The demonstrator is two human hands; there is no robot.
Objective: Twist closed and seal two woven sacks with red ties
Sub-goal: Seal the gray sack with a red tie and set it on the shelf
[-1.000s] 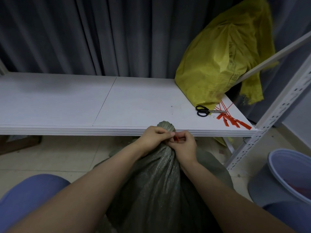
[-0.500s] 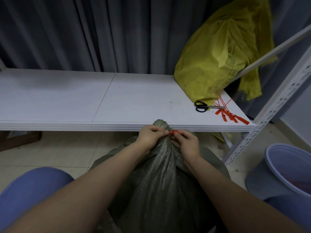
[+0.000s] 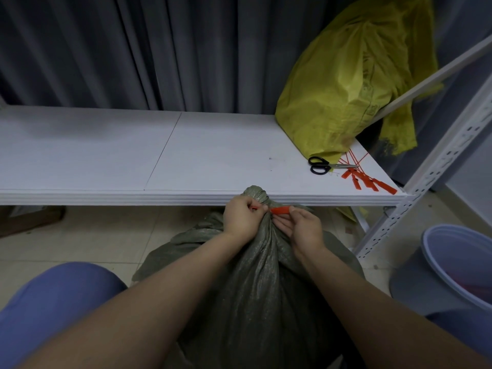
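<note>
A grey-green woven sack [image 3: 253, 288] stands on the floor between my knees, its neck twisted into a knob just below the shelf edge. My left hand [image 3: 241, 218] grips the twisted neck and pinches one end of a red tie [image 3: 279, 210]. My right hand [image 3: 302, 229] pinches the tie's red tag on the neck's right side. A yellow woven sack [image 3: 343, 83] leans at the back right of the white shelf [image 3: 133, 155]. Several spare red ties [image 3: 367, 179] lie near the shelf's right corner.
Black-handled scissors [image 3: 320, 165] lie on the shelf beside the spare ties. A perforated white rack post [image 3: 426, 177] rises at the right. A grey-blue bucket [image 3: 452, 265] stands on the tiled floor at the right. Grey curtains hang behind the shelf.
My right hand has drawn the red tag out to the right, so more of the tie shows at the neck. My left hand keeps its grip on the neck.
</note>
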